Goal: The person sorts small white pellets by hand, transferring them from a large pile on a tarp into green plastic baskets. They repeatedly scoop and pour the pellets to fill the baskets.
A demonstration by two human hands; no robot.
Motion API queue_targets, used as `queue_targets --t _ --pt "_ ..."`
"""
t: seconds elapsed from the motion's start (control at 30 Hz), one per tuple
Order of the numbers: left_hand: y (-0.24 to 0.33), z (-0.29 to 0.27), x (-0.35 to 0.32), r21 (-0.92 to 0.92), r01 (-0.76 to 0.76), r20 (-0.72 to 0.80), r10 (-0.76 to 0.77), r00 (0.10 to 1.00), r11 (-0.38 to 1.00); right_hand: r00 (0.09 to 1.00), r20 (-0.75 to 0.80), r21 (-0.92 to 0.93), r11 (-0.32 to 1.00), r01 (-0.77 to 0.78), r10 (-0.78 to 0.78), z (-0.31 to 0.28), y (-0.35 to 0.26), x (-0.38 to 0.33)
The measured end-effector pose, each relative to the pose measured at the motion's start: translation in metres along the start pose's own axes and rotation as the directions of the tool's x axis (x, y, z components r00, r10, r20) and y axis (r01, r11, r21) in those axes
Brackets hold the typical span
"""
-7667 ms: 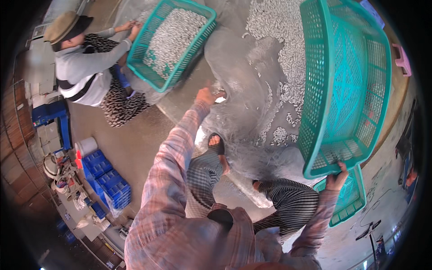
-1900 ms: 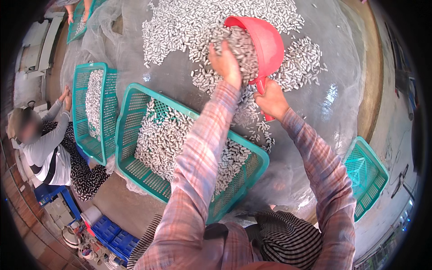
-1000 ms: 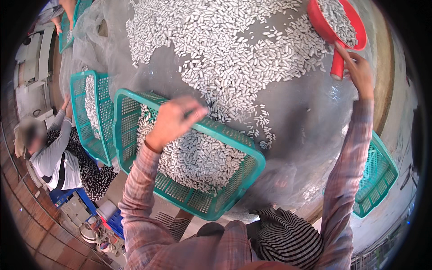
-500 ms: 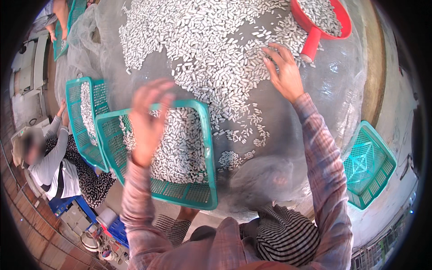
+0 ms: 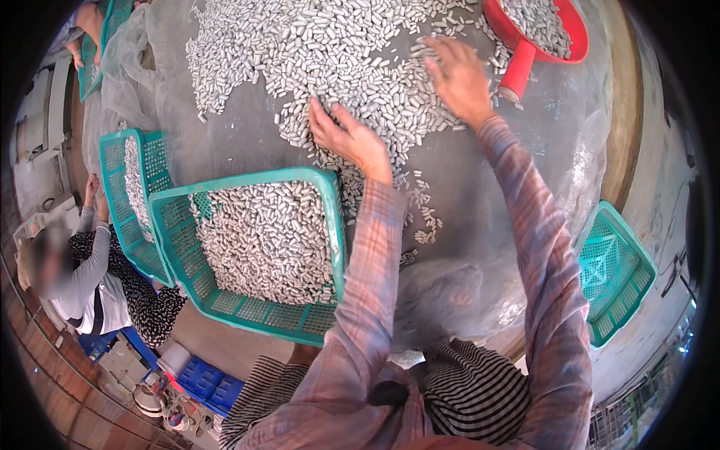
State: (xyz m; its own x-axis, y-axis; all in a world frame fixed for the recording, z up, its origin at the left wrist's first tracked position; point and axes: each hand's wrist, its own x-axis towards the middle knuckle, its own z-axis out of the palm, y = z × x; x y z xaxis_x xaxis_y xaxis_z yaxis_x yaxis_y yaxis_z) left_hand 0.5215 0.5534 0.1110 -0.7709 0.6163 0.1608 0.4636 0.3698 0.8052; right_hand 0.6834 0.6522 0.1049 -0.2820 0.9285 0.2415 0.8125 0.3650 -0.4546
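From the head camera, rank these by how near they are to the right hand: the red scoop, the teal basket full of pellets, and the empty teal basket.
Measured from the right hand:
1. Red scoop, just beside it, up toward the right.
2. Teal basket full of pellets, lower left, beyond the left hand.
3. Empty teal basket, far lower right, off the table edge.

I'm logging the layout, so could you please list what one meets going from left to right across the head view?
Seated person → narrow teal basket → filled teal basket → left hand → right hand → red scoop → empty teal basket.
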Motion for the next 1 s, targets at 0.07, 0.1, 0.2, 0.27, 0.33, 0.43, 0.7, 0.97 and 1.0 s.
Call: queue_targets --t 0.07,0.1,0.2,0.27,0.33,0.43,0.7,0.97,1.0 --pt "0.001 0.011 0.005 -0.005 -0.074 0.032 0.074 0.997 0.997 1.0 -0.012 -0.121 0.993 0.007 -0.009 -0.003 -0.026 -0.009" --pt "-0.005 0.011 0.008 -0.002 -0.101 0.049 0.101 0.994 0.995 1.0 -0.021 -0.184 0.983 0.006 -0.01 -0.004 -0.037 -0.016" --pt "-0.015 0.003 0.002 0.041 -0.172 0.052 0.17 0.984 0.984 0.965 -0.08 -0.268 0.938 0.219 -0.248 -0.062 -0.079 -0.018" --pt "-0.011 0.003 -0.002 0.031 -0.172 0.059 0.17 0.984 0.985 0.981 -0.169 -0.409 0.912 0.016 -0.093 -0.088 -0.061 -0.001" --pt "-0.007 0.002 -0.008 -0.005 -0.158 0.083 0.157 0.984 0.988 0.977 -0.19 -0.444 0.878 -0.176 0.1 -0.101 -0.035 0.0" --pt "-0.004 0.002 -0.007 -0.066 -0.105 0.091 0.111 0.99 0.992 0.951 -0.124 -0.365 0.879 -0.308 0.282 -0.101 -0.008 -0.003" --pt "-0.025 -0.006 0.013 0.005 -0.134 -0.029 0.134 0.991 0.991 0.991 0.024 -0.281 0.95 0.134 -0.133 -0.12 -0.069 -0.056" --pt "-0.011 0.014 0.011 0.1 -0.191 -0.018 0.193 0.981 0.977 0.955 -0.207 0.322 0.936 -0.139 0.213 0.004 -0.035 -0.025" --pt "-0.003 0.015 0.009 0.006 -0.13 0.011 0.13 0.991 0.991 0.939 -0.21 0.356 0.916 -0.187 0.273 0.008 -0.039 -0.019"
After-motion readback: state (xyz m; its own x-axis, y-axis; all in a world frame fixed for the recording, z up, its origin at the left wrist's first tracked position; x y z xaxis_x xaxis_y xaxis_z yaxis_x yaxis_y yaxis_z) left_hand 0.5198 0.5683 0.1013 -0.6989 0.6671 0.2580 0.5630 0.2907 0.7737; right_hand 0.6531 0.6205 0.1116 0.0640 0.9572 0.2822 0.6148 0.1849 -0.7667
